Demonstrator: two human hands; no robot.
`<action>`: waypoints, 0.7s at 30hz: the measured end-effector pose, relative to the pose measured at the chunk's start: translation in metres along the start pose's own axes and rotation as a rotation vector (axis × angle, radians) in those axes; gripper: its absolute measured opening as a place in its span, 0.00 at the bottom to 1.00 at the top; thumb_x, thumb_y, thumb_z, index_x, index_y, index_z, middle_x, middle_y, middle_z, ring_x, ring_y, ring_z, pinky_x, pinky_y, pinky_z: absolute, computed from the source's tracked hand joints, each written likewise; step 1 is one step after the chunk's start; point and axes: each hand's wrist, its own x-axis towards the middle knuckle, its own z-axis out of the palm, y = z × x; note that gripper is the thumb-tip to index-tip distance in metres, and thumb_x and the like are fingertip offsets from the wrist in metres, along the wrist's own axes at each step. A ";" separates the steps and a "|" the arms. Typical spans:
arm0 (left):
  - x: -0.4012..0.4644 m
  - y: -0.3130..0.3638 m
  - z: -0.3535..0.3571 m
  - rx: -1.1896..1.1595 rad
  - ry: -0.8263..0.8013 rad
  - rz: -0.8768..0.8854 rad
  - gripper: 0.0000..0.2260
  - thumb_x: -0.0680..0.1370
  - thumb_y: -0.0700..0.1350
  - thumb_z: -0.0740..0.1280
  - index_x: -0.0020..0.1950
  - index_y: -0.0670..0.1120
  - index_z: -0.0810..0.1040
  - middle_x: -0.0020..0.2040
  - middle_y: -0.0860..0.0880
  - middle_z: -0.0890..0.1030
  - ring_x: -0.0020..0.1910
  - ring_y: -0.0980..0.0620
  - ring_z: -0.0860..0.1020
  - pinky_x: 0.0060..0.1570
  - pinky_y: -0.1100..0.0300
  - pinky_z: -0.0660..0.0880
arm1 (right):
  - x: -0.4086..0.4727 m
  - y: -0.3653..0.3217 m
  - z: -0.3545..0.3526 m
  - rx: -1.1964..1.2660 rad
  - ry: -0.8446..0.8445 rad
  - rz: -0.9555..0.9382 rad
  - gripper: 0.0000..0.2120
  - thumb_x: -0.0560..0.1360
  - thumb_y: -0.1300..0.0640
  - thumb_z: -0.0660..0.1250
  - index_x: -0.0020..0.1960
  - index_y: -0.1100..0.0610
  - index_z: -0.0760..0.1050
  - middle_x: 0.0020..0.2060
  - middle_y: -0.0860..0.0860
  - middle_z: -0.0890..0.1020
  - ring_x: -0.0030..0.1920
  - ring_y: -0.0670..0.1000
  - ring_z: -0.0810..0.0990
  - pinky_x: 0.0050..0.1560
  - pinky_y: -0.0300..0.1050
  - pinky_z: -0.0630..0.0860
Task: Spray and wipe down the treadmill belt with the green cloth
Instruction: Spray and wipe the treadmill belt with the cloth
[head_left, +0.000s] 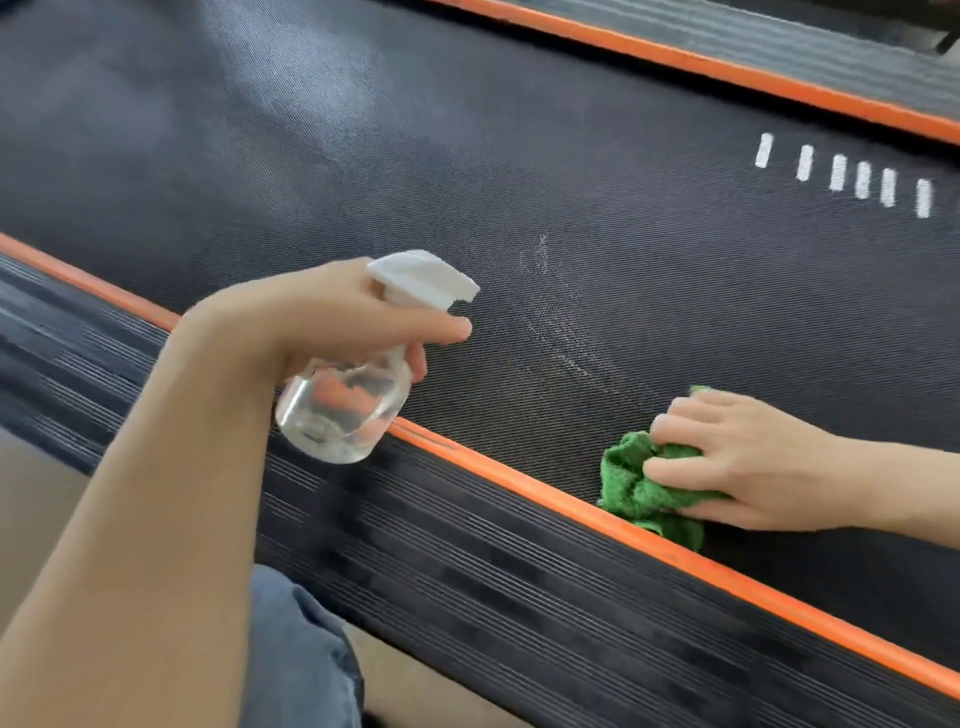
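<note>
The black woven treadmill belt runs diagonally across the view, with a faint whitish smear near its middle. My left hand grips a clear spray bottle with a white trigger head, held above the belt's near edge with the nozzle pointing right over the belt. My right hand grips a bunched green cloth and presses it on the belt right beside the near orange strip. Part of the cloth is hidden under the fingers and palm.
An orange strip and a ribbed black side rail border the belt on the near side. A second orange strip runs along the far side. White dash marks sit on the belt at right. My knee in blue jeans is below.
</note>
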 end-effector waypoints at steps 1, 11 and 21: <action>0.000 -0.001 0.001 0.053 -0.025 0.002 0.20 0.75 0.64 0.73 0.40 0.47 0.86 0.35 0.53 0.86 0.30 0.58 0.78 0.39 0.58 0.74 | 0.010 0.003 0.002 -0.014 0.014 -0.015 0.11 0.81 0.45 0.62 0.56 0.51 0.74 0.49 0.51 0.75 0.44 0.54 0.73 0.45 0.51 0.73; 0.004 -0.006 0.000 0.240 0.019 0.065 0.15 0.75 0.58 0.75 0.41 0.47 0.82 0.30 0.52 0.79 0.29 0.54 0.74 0.36 0.57 0.71 | 0.053 -0.009 0.003 0.002 0.083 0.151 0.12 0.80 0.45 0.61 0.56 0.52 0.75 0.50 0.51 0.74 0.47 0.53 0.71 0.48 0.51 0.71; -0.009 0.015 0.011 0.140 0.004 0.160 0.06 0.74 0.52 0.78 0.48 0.52 0.88 0.39 0.52 0.87 0.39 0.54 0.82 0.43 0.56 0.76 | -0.076 -0.052 -0.015 0.072 0.162 0.734 0.22 0.76 0.46 0.62 0.68 0.50 0.78 0.66 0.59 0.71 0.66 0.62 0.69 0.69 0.58 0.66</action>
